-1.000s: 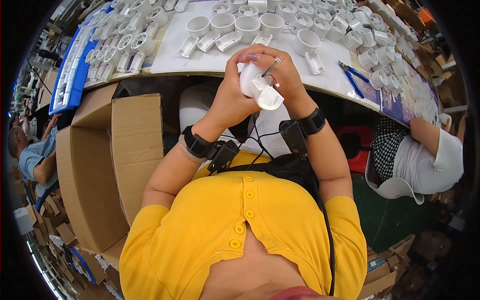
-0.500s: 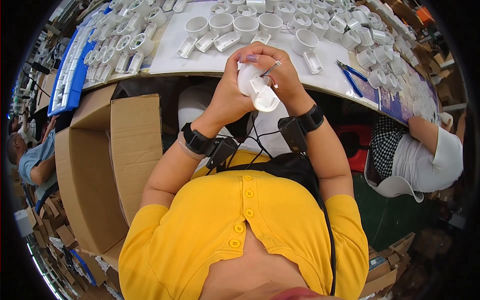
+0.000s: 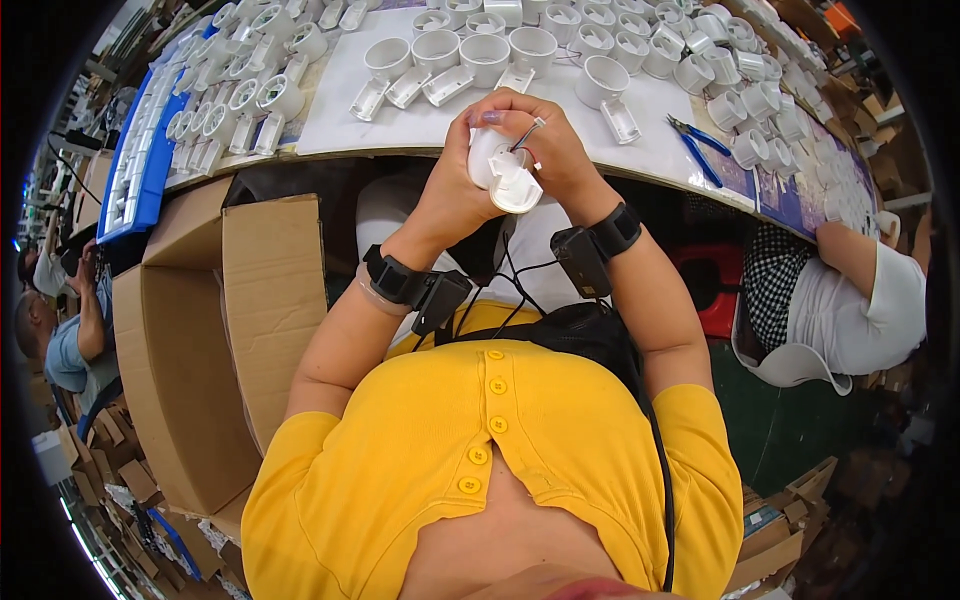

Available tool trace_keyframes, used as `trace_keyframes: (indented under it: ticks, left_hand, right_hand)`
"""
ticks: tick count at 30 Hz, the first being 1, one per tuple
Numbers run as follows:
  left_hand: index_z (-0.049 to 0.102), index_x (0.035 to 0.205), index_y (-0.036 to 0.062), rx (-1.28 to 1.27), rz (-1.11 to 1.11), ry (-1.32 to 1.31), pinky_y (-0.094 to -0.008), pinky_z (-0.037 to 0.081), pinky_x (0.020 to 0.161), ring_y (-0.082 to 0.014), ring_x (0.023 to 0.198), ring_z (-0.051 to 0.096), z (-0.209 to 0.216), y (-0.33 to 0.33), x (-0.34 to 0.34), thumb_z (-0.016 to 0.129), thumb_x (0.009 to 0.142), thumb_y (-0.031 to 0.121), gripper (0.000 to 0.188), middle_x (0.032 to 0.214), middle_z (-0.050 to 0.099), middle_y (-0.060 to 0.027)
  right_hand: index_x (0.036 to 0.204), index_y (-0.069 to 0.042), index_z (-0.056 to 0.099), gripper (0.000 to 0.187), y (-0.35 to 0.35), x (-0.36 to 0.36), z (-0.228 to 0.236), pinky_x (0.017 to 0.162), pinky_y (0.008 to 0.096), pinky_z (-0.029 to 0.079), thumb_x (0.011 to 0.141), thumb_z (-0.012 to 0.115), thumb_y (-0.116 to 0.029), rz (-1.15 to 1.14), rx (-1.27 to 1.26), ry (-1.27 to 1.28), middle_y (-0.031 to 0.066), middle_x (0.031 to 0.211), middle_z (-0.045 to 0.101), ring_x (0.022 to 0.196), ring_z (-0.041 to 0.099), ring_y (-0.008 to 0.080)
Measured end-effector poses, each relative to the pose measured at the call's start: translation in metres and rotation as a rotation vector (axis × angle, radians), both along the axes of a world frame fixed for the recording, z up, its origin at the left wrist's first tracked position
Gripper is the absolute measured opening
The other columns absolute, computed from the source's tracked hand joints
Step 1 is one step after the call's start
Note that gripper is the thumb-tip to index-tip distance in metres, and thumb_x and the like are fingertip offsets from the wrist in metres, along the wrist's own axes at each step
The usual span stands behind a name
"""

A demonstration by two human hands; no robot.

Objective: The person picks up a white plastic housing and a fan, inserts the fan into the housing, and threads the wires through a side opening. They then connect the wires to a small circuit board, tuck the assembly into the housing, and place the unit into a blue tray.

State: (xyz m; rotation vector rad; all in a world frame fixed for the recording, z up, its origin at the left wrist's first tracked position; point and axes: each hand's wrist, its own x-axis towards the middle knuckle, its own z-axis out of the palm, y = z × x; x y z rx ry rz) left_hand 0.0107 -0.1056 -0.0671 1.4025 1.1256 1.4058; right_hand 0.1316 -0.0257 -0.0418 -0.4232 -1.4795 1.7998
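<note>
Between my two hands, just off the table's front edge, is a white plastic housing (image 3: pixel 515 188) with a rounded end tilted toward me. Thin dark and red wires (image 3: pixel 527 135) with small white connectors stick out of it. My left hand (image 3: pixel 452 185) wraps its left side. My right hand (image 3: pixel 562 150) closes round the right and far side, its fingers meeting the left ones at the top. The fingers partly hide the housing. Beyond my hands stand white round cups (image 3: pixel 486 62) in a row, with small white rectangular holders (image 3: pixel 448 87) lying before them.
Blue-handled pliers (image 3: pixel 700 150) lie on the table (image 3: pixel 650 165) to the right, near many more white cups. A blue tray (image 3: pixel 150 195) of white parts sits at the left. An open cardboard box (image 3: pixel 270 310) stands beside me. Co-workers sit on both sides.
The housing has tipped slightly in my hands and its rounded end sits a little higher. My grip stays closed. The co-worker at left has raised a hand.
</note>
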Motion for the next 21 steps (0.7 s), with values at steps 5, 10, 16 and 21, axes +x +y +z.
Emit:
trace_keyframes:
  ticks: [5,10,16,21]
  left_hand:
    - [0.028,0.136,0.0081,-0.092,-0.034,-0.075,-0.0269,0.05,0.083,-0.0139,0.097,0.057,-0.004,0.002,-0.001,0.077,0.072,0.003,0.081,0.111,0.053,-0.0034]
    - [0.026,0.138,0.0042,-0.133,0.027,-0.167,-0.0291,0.045,0.092,-0.016,0.109,0.053,0.004,0.004,-0.001,0.084,0.065,0.015,0.094,0.121,0.051,-0.008]
    - [0.032,0.132,0.0021,-0.059,0.126,-0.117,-0.0296,0.048,0.087,-0.0177,0.102,0.058,0.019,-0.002,-0.002,0.082,0.067,0.017,0.083,0.112,0.056,-0.0099]
    - [0.038,0.123,0.0046,0.135,0.201,0.169,-0.0286,0.051,0.077,-0.0165,0.09,0.061,0.023,-0.008,-0.002,0.079,0.07,0.008,0.067,0.105,0.056,-0.0079]
  right_hand:
    - [0.093,-0.001,0.067,0.017,0.003,0.001,-0.001,0.076,0.0227,0.047,0.088,0.057,-0.013,0.038,-0.055,-0.017,0.0032,0.09,0.067,0.083,0.059,0.0089]
    - [0.096,-0.001,0.068,0.018,0.006,-0.004,0.007,0.08,0.0239,0.047,0.089,0.053,-0.01,0.06,-0.013,0.011,0.0037,0.092,0.067,0.087,0.06,0.0105]
    - [0.098,0.0,0.066,0.02,-0.001,0.005,0.012,0.083,0.0267,0.046,0.093,0.054,-0.014,-0.03,0.123,0.202,0.0054,0.096,0.065,0.09,0.059,0.0131]
    - [0.098,0.0,0.067,0.017,-0.009,0.009,0.01,0.08,0.0251,0.046,0.094,0.057,-0.013,-0.094,0.203,0.158,0.0055,0.096,0.063,0.088,0.058,0.0115]
